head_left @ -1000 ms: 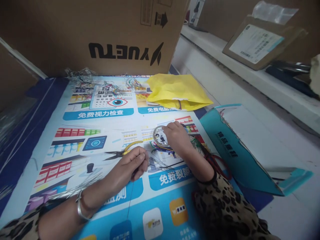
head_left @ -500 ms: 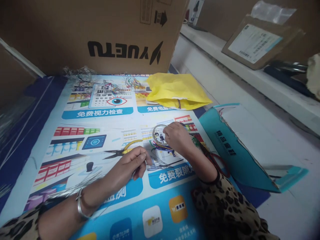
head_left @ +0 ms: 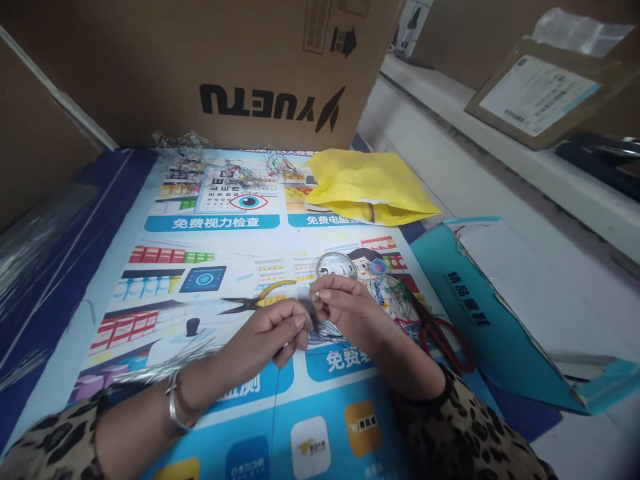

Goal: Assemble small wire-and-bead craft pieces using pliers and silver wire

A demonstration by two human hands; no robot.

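Observation:
My left hand (head_left: pixel 277 330) is closed, thumb against curled fingers, on a thin wire (head_left: pixel 274 407) that trails down over the printed sheet. Close to its right, my right hand (head_left: pixel 345 310) is pinched shut. A tiny bright speck shows at its fingertips, too small to name. Just behind that hand lies a round clear dish (head_left: pixel 337 256), partly covered by it. Cut lengths of thin wire (head_left: pixel 327 331) lie beneath the hands. Yellow-handled pliers (head_left: pixel 257 301) rest beyond my left hand, jaws pointing left.
Red-handled scissors (head_left: pixel 454 347) and tangled coloured wires (head_left: pixel 395 293) lie by my right forearm. A yellow bag (head_left: pixel 370 183) is behind. A turquoise box piece (head_left: pixel 470 313) stands right; a large cardboard box (head_left: pixel 250 53) walls the back. Wire bundles (head_left: pixel 175 360) lie near my left forearm.
My right hand has drawn back from the round dish toward my left hand, fingers still pinched. The left hand stays closed in nearly the same place. The view has shifted slightly.

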